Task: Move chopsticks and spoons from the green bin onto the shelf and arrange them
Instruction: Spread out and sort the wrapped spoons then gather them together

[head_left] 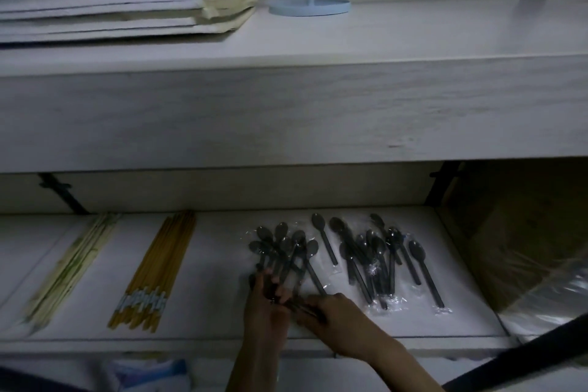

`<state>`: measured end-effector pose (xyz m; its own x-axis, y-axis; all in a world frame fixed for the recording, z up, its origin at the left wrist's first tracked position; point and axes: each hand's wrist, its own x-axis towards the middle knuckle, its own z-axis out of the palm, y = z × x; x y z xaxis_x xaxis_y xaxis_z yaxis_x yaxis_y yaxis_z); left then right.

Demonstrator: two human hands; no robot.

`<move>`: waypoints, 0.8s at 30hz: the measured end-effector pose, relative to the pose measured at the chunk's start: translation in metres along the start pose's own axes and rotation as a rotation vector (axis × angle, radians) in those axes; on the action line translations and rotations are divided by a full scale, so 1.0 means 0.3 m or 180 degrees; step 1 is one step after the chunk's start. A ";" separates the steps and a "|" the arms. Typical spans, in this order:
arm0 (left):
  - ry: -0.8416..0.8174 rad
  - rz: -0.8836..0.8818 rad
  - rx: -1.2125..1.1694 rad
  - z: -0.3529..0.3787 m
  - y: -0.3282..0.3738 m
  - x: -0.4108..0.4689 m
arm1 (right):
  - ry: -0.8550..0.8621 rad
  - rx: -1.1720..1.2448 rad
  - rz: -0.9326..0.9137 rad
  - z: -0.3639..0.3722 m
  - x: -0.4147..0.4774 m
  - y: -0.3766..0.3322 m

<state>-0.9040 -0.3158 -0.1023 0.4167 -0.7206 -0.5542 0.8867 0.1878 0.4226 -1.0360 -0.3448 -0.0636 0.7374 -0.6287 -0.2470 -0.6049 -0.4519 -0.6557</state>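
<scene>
I am working on the lower shelf (222,321), where both hands are meeting at the handle ends of the left bundle of spoons (283,248). My left hand (265,305) is curling around the gathered handles, and my right hand (334,312) is pinching the same ends from the other side, so both are grasping that bundle rather than lying slack. The bowls are fanning out toward the back of the shelf.

A second heap of wrapped spoons (381,258) is lying loose just to the right, not yet squared up. Further left, the tan chopsticks (159,267) and the pale sleeved chopsticks (73,267) are already lying in two slanted rows, well apart from each other. The green bin is not showing in this view.

I am judging these spoons to be light, stiff plastic, each in a thin clear sleeve that looks slick and crinkly. I am expecting them to slide against one another, so holding at the handles, where they bunch tightly, seems safest; gripping at the bowls would likely let them splay. The light is dim, so finer finger placement is hard to make out.
</scene>
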 end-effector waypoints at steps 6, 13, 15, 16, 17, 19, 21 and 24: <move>0.0234 0.0580 -0.0145 -0.103 0.172 0.003 | 0.0631 0.0520 0.0352 -0.004 0.175 -0.007; 0.0217 0.0599 -0.0192 -0.142 0.217 -0.017 | 0.1080 -0.0566 0.0519 0.182 0.321 0.017; 0.0196 0.0636 -0.0190 -0.148 0.235 -0.020 | 0.1280 -0.0278 0.0412 0.171 0.318 0.047; 0.0209 0.0647 -0.0189 -0.148 0.243 -0.022 | 0.1368 -0.0141 0.0401 0.160 0.311 0.059; 0.0232 0.0653 -0.0178 -0.150 0.251 -0.021 | 0.1462 -0.0034 0.0393 0.149 0.305 0.070; 0.0243 0.0647 -0.0137 -0.151 0.262 -0.015 | 0.1659 0.0135 0.0371 0.132 0.297 0.083; 0.0257 0.0613 -0.0084 -0.149 0.270 -0.011 | 0.1877 0.0319 0.0389 0.115 0.289 0.082; 0.0267 0.0582 -0.0023 -0.151 0.278 -0.006 | 0.2097 0.0516 0.0752 0.078 0.278 0.097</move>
<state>-0.8217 -0.2687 -0.0986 0.5860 -0.6160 -0.5265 0.7959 0.3156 0.5167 -0.9851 -0.3956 -0.1198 0.2265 -0.9726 0.0532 -0.6360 -0.1890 -0.7481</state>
